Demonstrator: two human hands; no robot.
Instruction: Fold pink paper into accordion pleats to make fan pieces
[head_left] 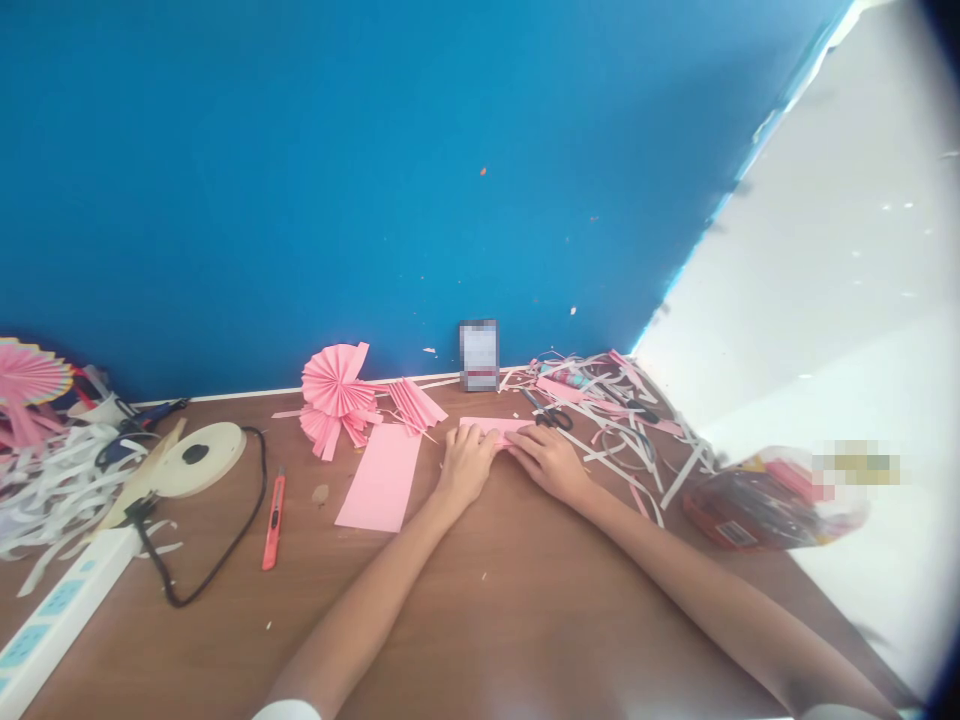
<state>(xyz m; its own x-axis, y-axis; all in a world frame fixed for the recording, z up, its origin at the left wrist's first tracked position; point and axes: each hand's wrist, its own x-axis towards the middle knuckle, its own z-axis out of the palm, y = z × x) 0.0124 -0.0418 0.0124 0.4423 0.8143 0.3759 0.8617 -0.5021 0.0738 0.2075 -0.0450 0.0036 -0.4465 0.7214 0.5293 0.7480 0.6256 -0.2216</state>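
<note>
Both my hands rest on a narrow pink paper strip (487, 427) lying flat on the brown table (480, 600) near the blue wall. My left hand (466, 462) presses its left part with fingers curled down. My right hand (547, 458) pinches the strip's right part, fingers closed on the paper. A larger pink sheet (381, 478) lies just left of my left hand. Folded pink paper fans (337, 395) sit behind it.
An orange utility knife (274, 520), a tape roll (199, 457) with a black cable, and a white power strip (52, 620) lie at the left. Black scissors (551, 415) and several paper scraps (637, 430) lie right. A plastic packet (772, 500) sits at the right edge.
</note>
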